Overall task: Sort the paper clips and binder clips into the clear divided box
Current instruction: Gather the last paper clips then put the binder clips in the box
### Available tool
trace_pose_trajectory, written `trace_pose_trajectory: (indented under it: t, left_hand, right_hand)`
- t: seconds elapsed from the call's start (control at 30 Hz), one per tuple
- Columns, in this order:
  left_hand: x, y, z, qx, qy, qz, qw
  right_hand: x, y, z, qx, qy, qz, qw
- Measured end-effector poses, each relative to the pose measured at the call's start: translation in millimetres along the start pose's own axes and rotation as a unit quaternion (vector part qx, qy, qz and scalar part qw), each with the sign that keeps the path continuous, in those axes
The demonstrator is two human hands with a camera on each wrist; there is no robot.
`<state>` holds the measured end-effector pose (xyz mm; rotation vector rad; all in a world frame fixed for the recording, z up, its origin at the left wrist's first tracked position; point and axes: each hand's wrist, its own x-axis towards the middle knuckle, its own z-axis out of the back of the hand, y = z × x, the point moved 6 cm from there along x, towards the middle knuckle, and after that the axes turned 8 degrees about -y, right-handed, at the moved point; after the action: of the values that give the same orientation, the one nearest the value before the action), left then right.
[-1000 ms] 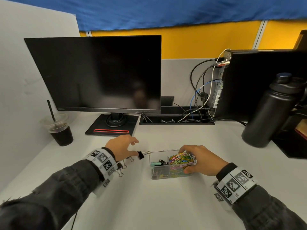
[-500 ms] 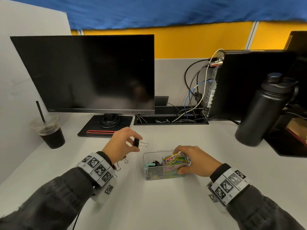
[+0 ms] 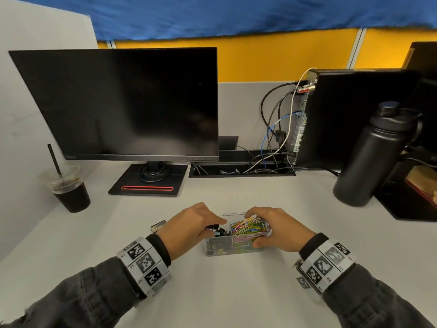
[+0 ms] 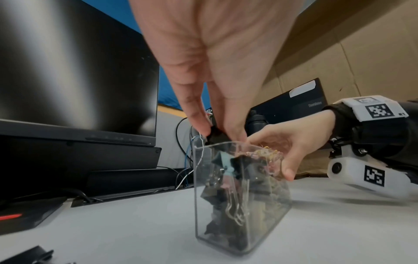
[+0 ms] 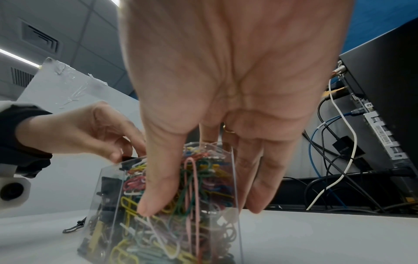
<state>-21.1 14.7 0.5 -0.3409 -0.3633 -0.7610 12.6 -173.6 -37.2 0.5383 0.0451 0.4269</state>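
Left hand (image 3: 189, 227): reaches in from the left of the clear divided box (image 3: 234, 245), thumb and forefinger pinching a black binder clip (image 4: 216, 136) right at the box's top rim, over the left compartment; remaining fingers curl loosely.

Right hand (image 3: 279, 229): clasps the right end of the box, thumb (image 5: 158, 187) flat on the near wall, fingers down the far wall, palm arched over the rim.

Clear divided box: rectangular, transparent hard plastic, upright on the pale matte surface (image 3: 224, 292). One clear partition splits it. Left compartment holds black binder clips with wire handles and one pale teal clip; right compartment is heaped to the rim with paper clips (image 3: 249, 229), thin looped wire coated in pink, yellow, green, blue and red.

Loose binder clip (image 3: 158, 226): lies on the surface to the left of the box, near the left wrist.

Change from half a second earlier: the left hand, then raised left of the box with the black clip held in the air, has come down onto the left compartment's rim. The right hand keeps the same clasp on the box.

Beyond the box: dark monitor (image 3: 123, 102), iced drink cup (image 3: 69, 188) far left, black bottle (image 3: 373, 155) far right.
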Motion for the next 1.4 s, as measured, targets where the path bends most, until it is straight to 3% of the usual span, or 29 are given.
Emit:
trace_pose_trajectory:
  t: [0.2, 0.47, 0.57, 0.77, 0.97, 1.17, 1.33, 1.4]
  left_hand:
    - [-4.2, 5.1, 4.7, 0.004, -0.049, 0.033, 0.998]
    - [4.9, 16.4, 5.3, -0.07, -0.04, 0.158, 0.984]
    - [6.5, 15.5, 10.1, -0.091, -0.089, 0.146, 0.981]
    - [9.1, 7.4, 3.8, -0.138, -0.093, 0.107, 0.98]
    - [8.4, 7.9, -11.6, -0.077, -0.044, 0.078, 0.993]
    - [9.2, -3.6, -7.4, -0.017, -0.053, -0.005, 0.998]
    - [6.1, -3.5, -6.1, 0.03, -0.019, -0.016, 0.999]
    - [4.7, -0.1, -14.7, 0.06, 0.036, 0.005, 0.998]
  right_hand:
    - [0.5, -1.6, -0.8, 0.003, -0.002, 0.004, 1.0]
    - [0.5, -0.9, 0.0, 0.005, -0.001, 0.003, 1.0]
    - [0.5, -0.1, 0.2, 0.002, 0.003, 0.005, 1.0]
    - [0.2, 0.0, 0.0, 0.007, 0.005, 0.002, 1.0]
    - [0.1, -1.6, -0.5, 0.006, 0.004, 0.003, 1.0]
    - [0.7, -1.9, -0.3, 0.005, 0.001, 0.006, 1.0]
    - [-0.2, -1.1, 0.7, 0.008, 0.002, 0.007, 1.0]
    - [0.3, -1.3, 0.9, 0.009, 0.001, 0.009, 1.0]
